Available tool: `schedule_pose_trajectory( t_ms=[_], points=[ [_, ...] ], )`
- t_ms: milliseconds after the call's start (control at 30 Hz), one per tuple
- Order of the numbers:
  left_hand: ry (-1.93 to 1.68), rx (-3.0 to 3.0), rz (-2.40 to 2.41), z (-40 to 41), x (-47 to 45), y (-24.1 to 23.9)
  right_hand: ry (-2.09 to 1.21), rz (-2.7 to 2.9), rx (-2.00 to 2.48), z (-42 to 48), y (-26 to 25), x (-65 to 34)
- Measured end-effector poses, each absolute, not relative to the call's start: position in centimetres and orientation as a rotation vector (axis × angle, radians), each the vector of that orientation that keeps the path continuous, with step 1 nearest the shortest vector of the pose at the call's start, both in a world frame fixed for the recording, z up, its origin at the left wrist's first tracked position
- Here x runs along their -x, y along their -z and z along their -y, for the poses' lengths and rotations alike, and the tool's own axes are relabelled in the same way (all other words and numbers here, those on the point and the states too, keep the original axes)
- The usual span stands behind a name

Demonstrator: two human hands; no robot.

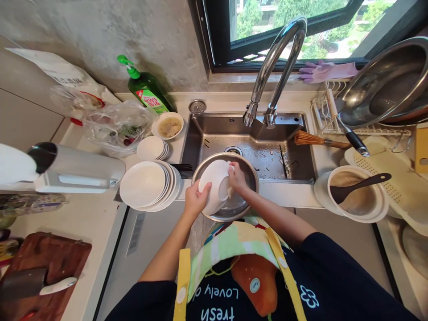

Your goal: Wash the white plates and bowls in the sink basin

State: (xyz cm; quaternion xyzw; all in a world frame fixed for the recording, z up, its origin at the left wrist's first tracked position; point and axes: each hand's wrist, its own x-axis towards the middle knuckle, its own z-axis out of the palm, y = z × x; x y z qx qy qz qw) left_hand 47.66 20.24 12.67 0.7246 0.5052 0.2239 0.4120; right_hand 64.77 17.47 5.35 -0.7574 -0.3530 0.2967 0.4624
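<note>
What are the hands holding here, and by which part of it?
They hold a white bowl, tilted over a stainless steel basin. The left hand clasps its outer wall; the right hand grips near its rim.

The left hand (197, 198) and right hand (238, 177) grip a white bowl (214, 187) over a stainless steel basin (238, 209) in the sink (214, 133); a stack of white plates (143, 183) sits just beside it on the counter (76, 223).

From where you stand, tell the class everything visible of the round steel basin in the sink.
This round stainless steel basin looks shiny, with a smooth rim and curved walls. It sits at the front of the steel sink, overlapping the front edge. The left hand and right hand hold a white bowl inside it, hiding much of its interior.
</note>
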Motion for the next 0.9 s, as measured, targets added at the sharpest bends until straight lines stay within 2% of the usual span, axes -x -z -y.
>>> schedule_pose_trajectory(
  t_ms=[233, 367, 633, 800, 900],
  points=[
    [-0.547, -1.843, -1.286, -20.4, -48.5, -12.6, -0.497, 1.521, 1.363, -17.1, -11.5, -61.2],
    [-0.587, -1.769, -1.268, -20.2, -48.6, -11.9, -0.497, 1.551, 1.362, -17.7, -11.9, -60.6],
    [-0.653, -1.662, -1.211, -19.7, -48.0, -11.5, -0.759, 0.929, 1.787, -17.5, -5.7, -65.8],
    [-0.705, -1.579, -1.197, -20.1, -47.8, -11.3, -0.885, 0.474, 1.976, -15.7, -1.2, -64.2],
    [-0.764, -1.511, -1.174, -20.6, -47.8, -11.2, -0.855, 0.445, 1.955, -15.2, 0.7, -62.4]
  ],
)
